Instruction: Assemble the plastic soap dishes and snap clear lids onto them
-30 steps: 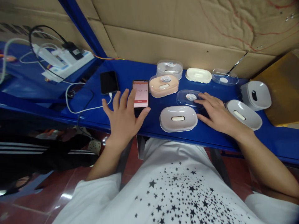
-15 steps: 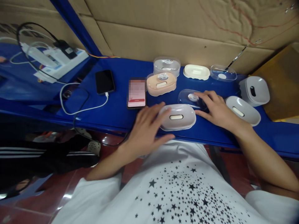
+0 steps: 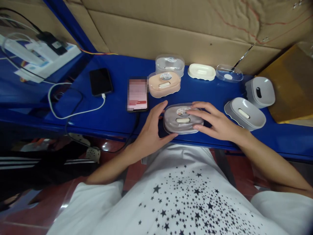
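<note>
A grey oval soap box (image 3: 168, 128) with a cream slot insert sits near the table's front edge. Over its top lies a clear plastic lid (image 3: 174, 112) with a round sticker. My left hand (image 3: 153, 130) curves about the box's left end, thumb at the front rim and fingers at the side. My right hand (image 3: 216, 122) grips the lid from the right, fingertips on top and thumb at the front right edge. Behind them stands a peach soap box (image 3: 156, 85) under its own clear lid, backed by another lidded one (image 3: 158, 65).
Along the back are a cream tray (image 3: 201, 72) and a loose clear lid (image 3: 220, 74). Two grey boxes, one (image 3: 246, 122) nearer and one (image 3: 266, 91) farther, stand right by a brown carton (image 3: 293, 88). Left are two phones (image 3: 137, 93) (image 3: 99, 81), a cable and a power strip (image 3: 52, 65).
My right hand has brought the clear lid from the table behind onto the grey soap box. My left hand has come round the box's left end.
</note>
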`<state>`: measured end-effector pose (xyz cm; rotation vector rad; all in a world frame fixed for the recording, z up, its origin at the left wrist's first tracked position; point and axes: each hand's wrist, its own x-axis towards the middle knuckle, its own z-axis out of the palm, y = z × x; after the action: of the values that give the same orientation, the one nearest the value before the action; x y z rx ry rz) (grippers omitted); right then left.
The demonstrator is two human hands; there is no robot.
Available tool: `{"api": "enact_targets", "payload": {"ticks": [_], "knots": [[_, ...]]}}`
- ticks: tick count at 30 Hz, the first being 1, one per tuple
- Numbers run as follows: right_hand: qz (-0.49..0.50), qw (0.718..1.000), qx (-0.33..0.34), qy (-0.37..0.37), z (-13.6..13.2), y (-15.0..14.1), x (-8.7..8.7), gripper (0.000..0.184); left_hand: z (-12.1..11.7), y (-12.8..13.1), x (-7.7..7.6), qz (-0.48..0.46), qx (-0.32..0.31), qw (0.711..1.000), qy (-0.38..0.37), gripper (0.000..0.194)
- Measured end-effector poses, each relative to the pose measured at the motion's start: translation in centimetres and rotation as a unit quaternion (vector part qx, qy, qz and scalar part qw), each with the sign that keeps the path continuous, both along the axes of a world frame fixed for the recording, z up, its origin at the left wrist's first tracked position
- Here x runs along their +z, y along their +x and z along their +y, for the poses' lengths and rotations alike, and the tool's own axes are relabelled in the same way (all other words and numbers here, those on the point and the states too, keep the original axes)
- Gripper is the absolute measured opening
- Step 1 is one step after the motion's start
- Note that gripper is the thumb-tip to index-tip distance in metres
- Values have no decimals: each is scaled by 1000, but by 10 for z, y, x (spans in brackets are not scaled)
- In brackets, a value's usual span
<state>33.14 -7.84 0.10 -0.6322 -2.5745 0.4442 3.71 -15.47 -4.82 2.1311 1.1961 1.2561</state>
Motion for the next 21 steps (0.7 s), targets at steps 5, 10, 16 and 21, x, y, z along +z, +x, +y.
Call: {"api": "enact_targets", "payload": {"ticks": [5, 10, 16, 21], "knots": [[-19, 994, 1, 103, -6, -3, -7, 62, 0, 0, -1, 6, -9, 1000, -8, 103], [-36, 994, -14, 103, -5, -1, -8, 58, 2, -1, -3, 15, -14, 1000, -6, 100], [-35, 992, -21, 121, -6, 1, -7, 58, 1, 1, 1, 31, -13, 999, -3, 94], [-26, 992, -9, 123, -6, 0, -5, 61, 0, 1, 5, 50, -14, 999, 2, 91]]}}
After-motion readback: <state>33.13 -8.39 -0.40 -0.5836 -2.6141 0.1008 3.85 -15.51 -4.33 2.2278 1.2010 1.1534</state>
